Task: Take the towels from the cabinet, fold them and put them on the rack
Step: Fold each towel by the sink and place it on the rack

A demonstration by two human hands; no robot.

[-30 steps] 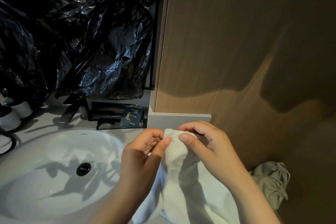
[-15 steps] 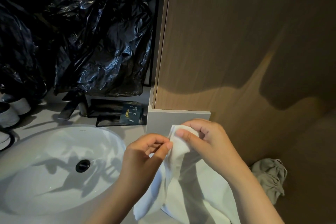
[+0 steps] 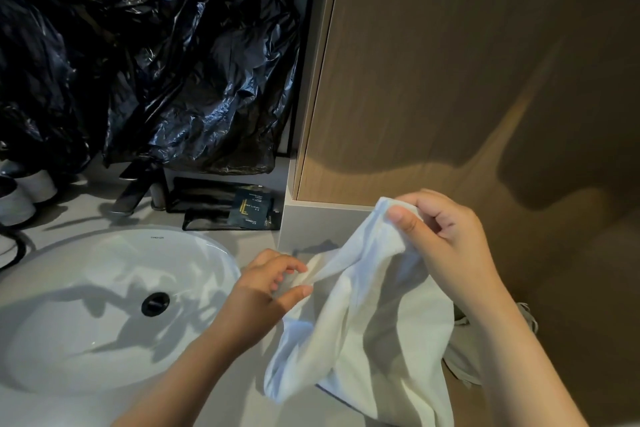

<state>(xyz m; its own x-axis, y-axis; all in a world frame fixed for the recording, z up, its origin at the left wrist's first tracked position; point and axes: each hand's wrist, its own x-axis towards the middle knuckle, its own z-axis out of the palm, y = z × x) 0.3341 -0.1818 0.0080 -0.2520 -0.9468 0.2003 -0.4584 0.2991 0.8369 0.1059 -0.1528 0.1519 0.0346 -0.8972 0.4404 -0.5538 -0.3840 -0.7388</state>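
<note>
1. My right hand (image 3: 446,246) pinches the white towel's (image 3: 367,322) top corner between thumb and curled fingers (image 3: 403,218), up and right of the sink basin (image 3: 104,288).
2. My left hand (image 3: 266,288) pinches a lower fold just right of the basin.
3. The rest of the towel hangs slack below both hands.

A white towel (image 3: 374,322) hangs between the hands: the right hand (image 3: 446,243) pinches its top corner and the left hand (image 3: 266,291) pinches an edge lower down (the rest droops loose). To the left is a white sink basin (image 3: 86,288), with dark sachets (image 3: 252,210) on the counter (image 3: 259,239) behind it. A wood-grain cabinet panel (image 3: 450,62) rises beyond.
</note>
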